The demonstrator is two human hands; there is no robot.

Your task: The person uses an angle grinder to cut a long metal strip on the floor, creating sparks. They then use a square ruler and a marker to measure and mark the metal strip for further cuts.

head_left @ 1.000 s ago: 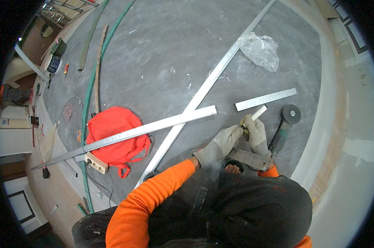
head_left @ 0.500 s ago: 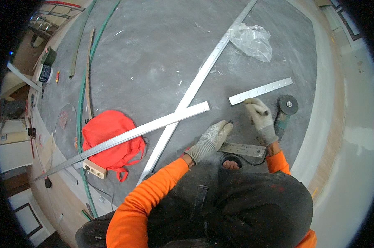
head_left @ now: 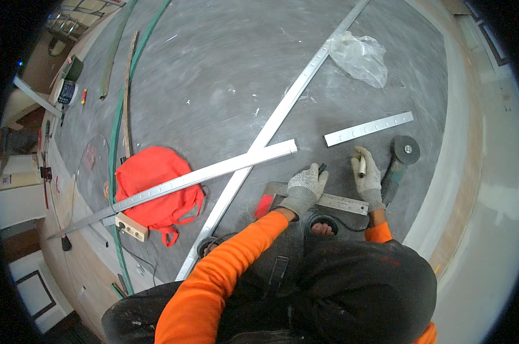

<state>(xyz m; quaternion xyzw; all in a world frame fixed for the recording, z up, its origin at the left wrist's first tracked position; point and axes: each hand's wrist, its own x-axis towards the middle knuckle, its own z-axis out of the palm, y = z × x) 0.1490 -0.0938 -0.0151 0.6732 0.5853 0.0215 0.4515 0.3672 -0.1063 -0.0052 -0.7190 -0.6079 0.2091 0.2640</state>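
Note:
My left hand, in a grey-white work glove, pinches a small black piece that I cannot name. To its right, my gloved right hand has its fingers curled round a pale, thin stick-like thing, mostly hidden by the glove. Below both hands a steel ruler lies flat, its left part covered by my left hand. Just beyond my right hand is a short silver metal profile with a row of slots. An angle grinder rests beside that hand.
Two long metal profiles cross left of my hands, one over a red bag. A power strip sits by the bag. Crumpled clear plastic lies far ahead. Green strips run along the left.
My left hand has shifted slightly right and down, still pinching the black piece. My right hand has turned, bringing the pale stick into sight. The view has shifted slightly.

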